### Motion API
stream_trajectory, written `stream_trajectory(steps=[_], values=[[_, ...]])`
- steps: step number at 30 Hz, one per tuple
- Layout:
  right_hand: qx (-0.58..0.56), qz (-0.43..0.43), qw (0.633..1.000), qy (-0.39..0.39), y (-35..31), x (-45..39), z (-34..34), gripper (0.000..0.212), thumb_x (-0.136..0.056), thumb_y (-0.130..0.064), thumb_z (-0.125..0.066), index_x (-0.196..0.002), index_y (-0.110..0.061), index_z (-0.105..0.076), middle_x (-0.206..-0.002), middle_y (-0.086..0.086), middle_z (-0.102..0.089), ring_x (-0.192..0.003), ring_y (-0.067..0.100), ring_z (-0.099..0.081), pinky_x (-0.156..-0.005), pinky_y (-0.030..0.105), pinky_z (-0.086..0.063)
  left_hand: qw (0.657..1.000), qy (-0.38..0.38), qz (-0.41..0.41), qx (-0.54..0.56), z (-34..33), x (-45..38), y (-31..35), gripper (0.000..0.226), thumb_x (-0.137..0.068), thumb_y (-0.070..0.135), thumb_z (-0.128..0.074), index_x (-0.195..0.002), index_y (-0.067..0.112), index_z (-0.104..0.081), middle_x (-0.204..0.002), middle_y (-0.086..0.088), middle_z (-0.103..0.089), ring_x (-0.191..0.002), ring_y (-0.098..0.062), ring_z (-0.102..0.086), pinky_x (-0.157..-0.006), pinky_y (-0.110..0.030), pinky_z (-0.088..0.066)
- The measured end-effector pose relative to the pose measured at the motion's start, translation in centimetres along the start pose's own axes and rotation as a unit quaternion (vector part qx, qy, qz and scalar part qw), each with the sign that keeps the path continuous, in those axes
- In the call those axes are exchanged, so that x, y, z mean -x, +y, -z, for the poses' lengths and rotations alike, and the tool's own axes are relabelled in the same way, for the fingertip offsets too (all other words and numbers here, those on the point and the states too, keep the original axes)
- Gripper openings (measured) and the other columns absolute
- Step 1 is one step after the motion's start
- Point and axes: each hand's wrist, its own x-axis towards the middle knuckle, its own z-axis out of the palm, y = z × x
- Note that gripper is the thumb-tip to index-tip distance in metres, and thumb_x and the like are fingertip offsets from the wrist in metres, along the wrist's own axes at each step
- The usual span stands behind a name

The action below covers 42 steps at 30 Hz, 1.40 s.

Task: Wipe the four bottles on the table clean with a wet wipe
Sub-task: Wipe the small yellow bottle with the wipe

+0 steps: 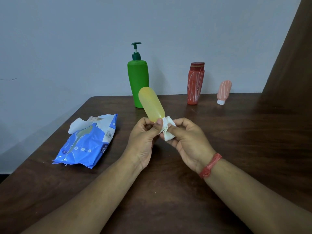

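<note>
We hold the yellow bottle (151, 105) above the table (236, 132), our left hand (145, 139) in a curled grip round its lower end, our right hand (187, 137) pinching the wet wipe (166, 130) against it. It looks light, smooth, probably slippery when damp; hold low.

1. Both bare forearms enter from the lower corners of the frame and converge near the centre.
2. The left hand (143, 137) has its palm turned rightward, fingers curled and thumb pressed on the lower end of the yellow bottle (152, 105), holding it tilted toward the upper left.
3. The right hand (187, 139) pinches a white wet wipe (166, 130) against the bottle's lower end, fingers curled.
4. A red thread band (210, 165) circles the right wrist.
</note>
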Motion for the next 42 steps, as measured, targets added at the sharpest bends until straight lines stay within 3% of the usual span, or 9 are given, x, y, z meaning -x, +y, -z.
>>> stream_trajectory(steps=[4, 8, 12, 17, 24, 27, 31, 36, 42], values=[[-0.02, -0.01, 1.0, -0.019, -0.5, 0.2, -0.1, 0.006, -0.093, 0.005, -0.062, -0.099, 0.003, -0.063, -0.102, 0.019, -0.074, -0.087, 0.024, -0.074, -0.074, 0.033, -0.062, 1.0, 0.004, -0.016, -0.01, 0.4, -0.3, 0.0, 0.043, -0.073, 0.03, -0.077, -0.107, 0.007, -0.064, -0.101, -0.008, -0.072, -0.1, -0.024, -0.067, -0.093, -0.04, -0.053], [0.112, 0.106, 0.988, 0.017, -0.7, -0.4, 0.4, 0.009, -0.093, -0.001, -0.065, -0.094, -0.007, -0.071, -0.097, 0.015, -0.075, -0.087, 0.023, -0.07, -0.082, 0.041, -0.059, 0.999, -0.002, -0.021, -0.031, 0.1, -0.2, -0.1, 0.047, -0.073, 0.027, -0.077, -0.113, 0.005, -0.064, -0.101, -0.006, -0.074, -0.099, -0.019, -0.068, -0.097, -0.039, -0.052], [0.283, 0.199, 0.938, 0.001, -0.5, -0.7, 1.4, 0.012, -0.093, -0.009, -0.067, -0.093, -0.018, -0.075, -0.091, 0.001, -0.074, -0.083, 0.013, -0.067, -0.073, 0.029, -0.055, 0.998, -0.002, -0.016, -0.059, 0.0, 0.1, -0.4, 0.061, -0.071, 0.029, -0.077, -0.118, -0.004, -0.058, -0.103, -0.008, -0.074, -0.098, -0.018, -0.067, -0.093, -0.035, -0.052], [0.444, 0.365, 0.817, -0.042, -0.1, -0.8, 1.1, 0.013, -0.087, 0.001, -0.07, -0.092, -0.01, -0.073, -0.095, -0.006, -0.065, -0.089, 0.003, -0.061, -0.074, 0.009, -0.045, 0.999, 0.022, 0.013, -0.027, 0.4, 0.1, -0.3, 0.061, -0.076, 0.033, -0.075, -0.121, -0.004, -0.059, -0.108, -0.014, -0.071, -0.101, -0.025, -0.064, -0.092, -0.039, -0.052], [0.263, 0.182, 0.948, -0.002, -0.1, -1.2, 1.3, 0.012, -0.096, -0.008, -0.064, -0.095, -0.015, -0.074, -0.092, 0.004, -0.074, -0.08, 0.01, -0.064, -0.074, 0.029, -0.054, 1.0, -0.012, 0.015, 0.006, 0.0, 0.0, 0.0, 0.045, -0.083, 0.024, -0.069, -0.121, 0.002, -0.064, -0.115, -0.01, -0.073, -0.102, -0.018, -0.069, -0.085, -0.027, -0.055], [0.124, 0.09, 0.988, -0.011, -0.1, -1.2, 1.1, 0.013, -0.098, -0.006, -0.059, -0.097, -0.011, -0.072, -0.097, 0.009, -0.075, -0.09, 0.017, -0.066, -0.085, 0.038, -0.055, 0.999, -0.027, 0.02, -0.015, 0.0, 0.1, -0.1, 0.035, -0.086, 0.028, -0.064, -0.113, 0.007, -0.069, -0.111, -0.007, -0.074, -0.1, -0.014, -0.069, -0.085, -0.025, -0.055], [0.091, 0.057, 0.994, -0.013, -0.2, -1.3, 1.1, 0.014, -0.097, -0.005, -0.06, -0.097, -0.011, -0.072, -0.101, 0.011, -0.076, -0.099, 0.022, -0.07, -0.09, 0.039, -0.058, 0.994, 0.012, -0.015, -0.104, -0.2, 0.2, -0.2, 0.029, -0.09, 0.028, -0.066, -0.113, 0.011, -0.067, -0.113, -0.01, -0.073, -0.101, -0.018, -0.069, -0.088, -0.03, -0.056], [0.182, 0.1, 0.978, -0.006, -0.2, -1.5, 1.5, 0.018, -0.096, -0.015, -0.064, -0.088, -0.026, -0.077, -0.103, 0.004, -0.075, -0.107, 0.026, -0.068, -0.098, 0.048, -0.054, 0.979, 0.071, -0.058, -0.184, -0.5, 0.6, -0.4, 0.019, -0.092, 0.024, -0.07, -0.106, 0.013, -0.064, -0.101, -0.004, -0.076, -0.095, -0.018, -0.073, -0.089, -0.034, -0.059], [0.161, 0.092, 0.983, -0.008, -0.3, -1.6, 1.5, 0.015, -0.095, -0.013, -0.065, -0.09, -0.02, -0.077, -0.104, 0.008, -0.075, -0.107, 0.028, -0.069, -0.097, 0.048, -0.055, 0.988, 0.057, -0.032, -0.139, -0.7, 1.0, -0.1, 0.019, -0.088, 0.02, -0.074, -0.104, 0.011, -0.07, -0.102, -0.009, -0.076, -0.101, -0.024, -0.071, -0.096, -0.041, -0.057]])
